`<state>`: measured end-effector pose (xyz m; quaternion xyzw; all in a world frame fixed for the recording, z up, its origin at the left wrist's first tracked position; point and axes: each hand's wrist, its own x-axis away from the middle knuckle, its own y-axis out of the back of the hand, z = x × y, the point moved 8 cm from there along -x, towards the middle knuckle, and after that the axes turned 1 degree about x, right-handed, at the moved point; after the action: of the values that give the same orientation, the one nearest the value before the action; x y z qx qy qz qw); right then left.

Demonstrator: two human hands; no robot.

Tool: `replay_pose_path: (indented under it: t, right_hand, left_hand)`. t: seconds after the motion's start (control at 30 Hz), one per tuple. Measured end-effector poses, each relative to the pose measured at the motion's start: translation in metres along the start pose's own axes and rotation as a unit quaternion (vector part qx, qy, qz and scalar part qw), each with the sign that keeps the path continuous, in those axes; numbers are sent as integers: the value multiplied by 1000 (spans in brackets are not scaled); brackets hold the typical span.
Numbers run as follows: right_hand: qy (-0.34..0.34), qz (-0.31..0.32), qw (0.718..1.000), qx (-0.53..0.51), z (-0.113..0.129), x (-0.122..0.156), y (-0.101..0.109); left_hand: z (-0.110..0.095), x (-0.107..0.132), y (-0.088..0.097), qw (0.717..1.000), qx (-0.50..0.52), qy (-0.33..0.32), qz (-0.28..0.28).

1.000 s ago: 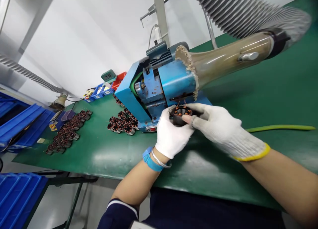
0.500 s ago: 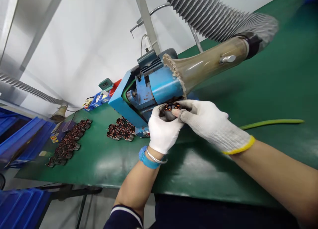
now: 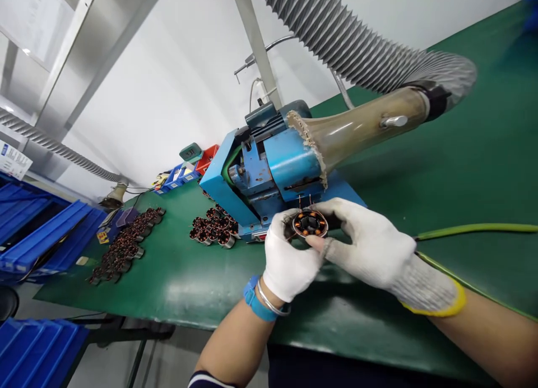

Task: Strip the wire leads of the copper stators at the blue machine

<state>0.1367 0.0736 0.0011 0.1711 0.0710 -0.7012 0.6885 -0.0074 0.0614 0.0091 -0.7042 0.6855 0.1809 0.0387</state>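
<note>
Both my hands wear white knit gloves and grip one small round motor stator [image 3: 310, 223] with copper windings and thin wire ends pointing up. My left hand [image 3: 290, 259] wraps it from the left; my right hand [image 3: 370, 245] pinches it from the right. They hold it just in front of the blue bench machine [image 3: 269, 169], below its slot, above the green table mat [image 3: 176, 276].
A clear funnel on a grey ribbed extraction hose [image 3: 361, 51] sits against the machine. A pile of stators [image 3: 214, 228] lies left of the machine, and a longer row of stators [image 3: 126, 245] further left. Blue bins [image 3: 37, 242] stand at the left; a green tube [image 3: 474, 229] runs right.
My hands drew the stator back from the machine's slot and down toward me, turning its wound face up. The camera view shifted too.
</note>
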Motion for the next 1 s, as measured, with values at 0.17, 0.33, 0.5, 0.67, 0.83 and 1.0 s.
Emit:
replay_pose_path:
  t: [0.17,0.33,0.5,0.67,0.83,1.0]
  right_hand:
    - [35,0,999,7,9,2,3]
    - [18,-33,999,7,12,1,9]
    - [-151,-168,965,-129,-22,-1,35]
    - [-199,-143,951,-190,-31,-5,22]
    - [-153,-71,971,-167,-23,-6,1]
    - [-188,-171,943,-215,-40,-7,26]
  left_hand:
    - [10,2,0,999,9,-21,23]
    - [11,2,-2,999,-19,-15,27]
    - [17,1,6,998,6,54,-28]
    - [20,-1,9,995,18,66,-68]
    - [14,2,0,1000,-16,22,-5]
    - [7,0,1,996,-76,40,-13]
